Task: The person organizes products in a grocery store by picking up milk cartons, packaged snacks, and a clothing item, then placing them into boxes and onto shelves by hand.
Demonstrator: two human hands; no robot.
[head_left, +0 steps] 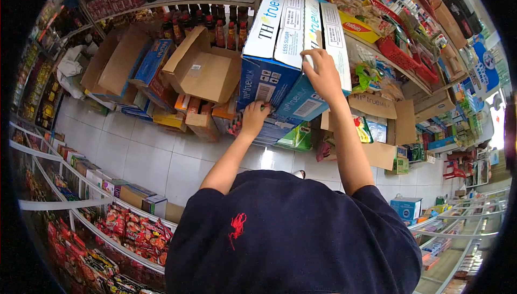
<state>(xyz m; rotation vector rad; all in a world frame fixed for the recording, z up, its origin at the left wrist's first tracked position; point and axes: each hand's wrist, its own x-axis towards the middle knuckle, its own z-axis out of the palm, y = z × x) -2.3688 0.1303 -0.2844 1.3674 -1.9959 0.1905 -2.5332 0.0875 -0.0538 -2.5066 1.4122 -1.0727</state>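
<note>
Two TH true MILK cartons stand side by side, one dark blue [264,81] and one lighter blue [309,100], both with white tops. On the lower front of the dark blue carton, near its bottom edge, lies my left hand [255,117], its fingers bent against the cardboard. My right hand [323,73] rests on top of the lighter carton at its near edge, fingers spread and slightly curled. The fingertips of my left hand are partly hidden. More blue cartons show beneath these two.
An open empty brown box [207,73] sits left of the cartons, with more boxes beyond. An open carton [401,124] stands at right. Bottles [231,35] line the shelf behind. Glass shelves of red packets [134,229] are at lower left; a red basket [398,54] is upper right.
</note>
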